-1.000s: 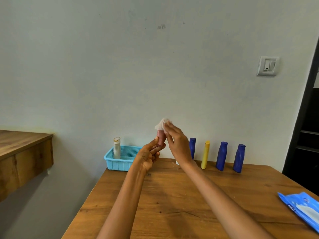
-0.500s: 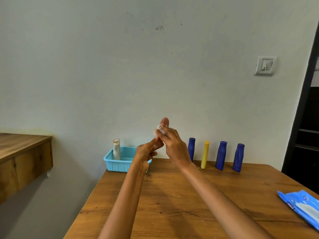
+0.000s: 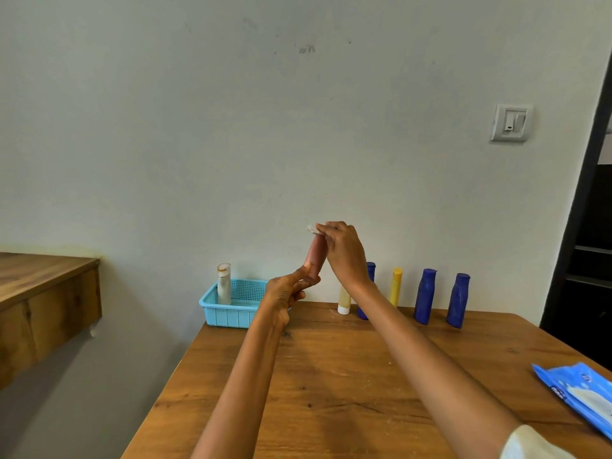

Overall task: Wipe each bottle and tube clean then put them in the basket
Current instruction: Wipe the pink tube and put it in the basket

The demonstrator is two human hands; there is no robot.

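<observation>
Head view: the left hand pinches the lower end of a pink tube between thumb and fingers and holds it up over the far part of the table. The tube's long axis runs nearly upright, leaning slightly to the right at the top. The right hand sits at the tube's upper end, its fingertips pinching a small white wipe against the top. The wiping seems not yet finished at this end.

The basket, a light blue one, stands at the far left corner of the table, down and to the left of the tube. The left hand is the nearer of the 2 to it and already holds the tube, so it is the likely one to carry the tube across and lower it in.

The basket holds 1 white bottle, standing upright at its left side; the space to the right of it looks free, though the left hand hides part of the rim.

Still on the table along the wall stand 5 more items: a cream tube on its white cap, a blue bottle partly behind the right wrist, a yellow tube, and 2 further blue bottles. A blue pack of wipes lies at the near right edge.
</observation>
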